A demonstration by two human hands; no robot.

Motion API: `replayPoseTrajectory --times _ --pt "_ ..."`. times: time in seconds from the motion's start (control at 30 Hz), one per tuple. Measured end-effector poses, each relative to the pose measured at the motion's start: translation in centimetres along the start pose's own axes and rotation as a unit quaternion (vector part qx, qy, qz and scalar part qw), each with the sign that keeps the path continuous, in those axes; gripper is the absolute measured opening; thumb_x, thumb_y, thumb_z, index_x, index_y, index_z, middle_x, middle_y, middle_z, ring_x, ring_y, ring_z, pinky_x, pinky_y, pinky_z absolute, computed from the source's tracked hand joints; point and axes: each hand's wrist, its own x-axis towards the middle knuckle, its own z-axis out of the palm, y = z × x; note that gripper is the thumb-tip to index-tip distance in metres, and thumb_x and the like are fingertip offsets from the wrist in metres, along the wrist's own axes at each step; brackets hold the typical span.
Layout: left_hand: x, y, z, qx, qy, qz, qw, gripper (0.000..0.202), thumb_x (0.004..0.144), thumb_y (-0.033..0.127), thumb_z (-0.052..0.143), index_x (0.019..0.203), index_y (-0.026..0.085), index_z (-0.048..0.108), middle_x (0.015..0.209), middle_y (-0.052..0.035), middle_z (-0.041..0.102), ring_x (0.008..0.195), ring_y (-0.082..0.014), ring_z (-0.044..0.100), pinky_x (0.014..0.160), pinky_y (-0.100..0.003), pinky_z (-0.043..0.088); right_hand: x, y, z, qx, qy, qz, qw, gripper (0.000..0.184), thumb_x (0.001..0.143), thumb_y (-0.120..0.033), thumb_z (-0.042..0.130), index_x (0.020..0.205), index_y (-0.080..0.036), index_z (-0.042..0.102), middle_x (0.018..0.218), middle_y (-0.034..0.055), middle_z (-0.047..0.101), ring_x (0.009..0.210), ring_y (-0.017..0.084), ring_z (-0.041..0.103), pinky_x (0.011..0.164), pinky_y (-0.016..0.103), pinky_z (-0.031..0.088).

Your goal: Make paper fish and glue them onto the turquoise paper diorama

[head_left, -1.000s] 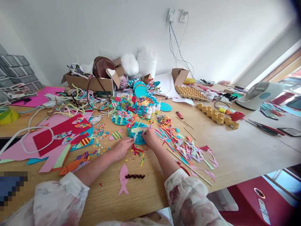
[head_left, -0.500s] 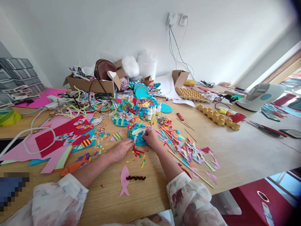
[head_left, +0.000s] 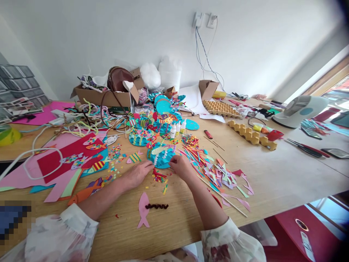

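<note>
2 bare hands meet at a blue scalloped piece [head_left: 160, 162] in the middle of a crowded wooden table [head_left: 117, 236]. The piece lies just beyond the fingertips, its long axis running left to right. A pale fish [head_left: 160, 150] lies across its top, lengthwise in the same direction, head to the left. The left hand [head_left: 140, 174] reaches the near left edge, fingers together and nearly straight; the right hand [head_left: 182, 166] is at the near right edge, fingers curled in toward the thumb (whether either pinches anything, I cannot tell from here). Red paper scraps [head_left: 159, 175] lie between the wrists and the piece. Nearer the person, 1 pink fish cutout [head_left: 143, 209] points its head away, tail toward the table's near edge, with 1 brown twisted strand [head_left: 160, 206] stretching rightward from its side. 1 striped fish [head_left: 134, 157] lies left of the blue piece, head left. Behind stand 3 small white bottles [head_left: 178, 128]; to the right are 1 red cutter [head_left: 208, 134] and 2 yellow egg-tray pieces [head_left: 251, 134].
</note>
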Motion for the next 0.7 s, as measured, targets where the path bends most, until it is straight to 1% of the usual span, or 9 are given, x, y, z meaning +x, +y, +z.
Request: replayPoseTrajectory --times 0.1,0.2,0.3,0.4,0.47,0.53,0.63,0.7 --pt "-0.3 0.1 -0.5 0.005 0.001 0.003 1.0 0.039 0.081 0.001 0.034 0.109 0.015 0.058 0.11 -0.0092 0.06 0.1 -0.0179 0.057 0.085 -0.03 0.048 -0.3 0.5 -1.0 0.018 -0.006 0.011 1.0 0.011 0.07 -0.014 0.056 0.066 -0.017 0.066 0.061 0.0004 0.064 0.057 0.011 0.056 0.05 0.019 0.032" --pt "-0.4 0.4 -1.1 -0.006 0.014 0.006 1.0 0.041 0.08 0.001 0.032 0.107 0.017 0.059 0.108 -0.0081 0.06 0.097 -0.0166 0.058 0.084 -0.029 0.048 -0.1 0.9 -1.5 0.046 -0.011 0.021 0.999 0.011 0.069 -0.012 0.056 0.063 -0.016 0.064 0.058 -0.0003 0.062 0.053 0.01 0.056 0.049 0.018 0.033" --pt "-0.1 0.9 -1.9 -0.024 0.033 -0.001 0.999 0.041 0.08 0.001 0.032 0.105 0.017 0.06 0.106 -0.0076 0.061 0.095 -0.016 0.058 0.083 -0.028 0.048 0.6 1.1 -1.5 0.083 -0.012 0.029 0.996 0.008 0.069 -0.012 0.057 0.065 -0.016 0.062 0.055 -0.0015 0.059 0.049 0.009 0.054 0.047 0.017 0.034" --pt "0.3 1.5 -2.6 -0.03 0.058 -0.011 0.998 0.038 0.081 0.003 0.033 0.102 0.018 0.061 0.1 -0.0068 0.062 0.093 -0.0164 0.058 0.081 -0.029 0.049 1.5 0.8 -1.3 0.132 -0.011 0.032 0.991 0.007 0.068 -0.011 0.057 0.072 -0.015 0.061 0.06 -0.0022 0.06 0.045 0.007 0.052 0.043 0.016 0.036" --pt "0.6 1.8 -3.1 -0.04 0.089 -0.01 0.995 0.034 0.083 0.006 0.034 0.101 0.018 0.06 0.097 -0.0064 0.062 0.091 -0.0162 0.059 0.081 -0.03 0.048 1.9 0.5 -1.1 0.17 -0.009 0.034 0.985 0.016 0.067 -0.009 0.057 0.082 -0.015 0.059 0.068 -0.0015 0.062 0.042 0.006 0.051 0.04 0.015 0.036" --pt "0.9 1.9 -3.6 -0.045 0.141 -0.015 0.989 0.028 0.085 0.009 0.036 0.101 0.018 0.057 0.095 -0.0064 0.06 0.09 -0.0165 0.058 0.083 -0.031 0.047 2.2 0.1 -1.0 0.211 -0.008 0.034 0.977 0.023 0.067 -0.01 0.058 0.089 -0.017 0.056 0.08 -0.0001 0.063 0.043 0.005 0.051 0.037 0.014 0.037" --pt "1.5 2.0 -4.4 -0.023 0.223 -0.032 0.974 0.021 0.085 0.015 0.041 0.102 0.019 0.054 0.098 -0.0069 0.057 0.096 -0.0187 0.055 0.087 -0.034 0.045 2.3 -0.6 -0.8 0.269 -0.011 0.031 0.963 0.026 0.069 -0.012 0.057 0.093 -0.018 0.053 0.093 0.001 0.063 0.048 0.005 0.056 0.038 0.014 0.041" --pt "2.3 2.0 -4.8 -0.009 0.246 -0.037 0.969 0.02 0.085 0.017 0.044 0.103 0.019 0.052 0.101 -0.0075 0.055 0.1 -0.0203 0.053 0.089 -0.036 0.044 2.4 -1.0 -0.6 0.298 -0.015 0.029 0.954 0.029 0.07 -0.013 0.054 0.098 -0.019 0.052 0.095 0.0006 0.063 0.052 0.006 0.059 0.041 0.014 0.043"
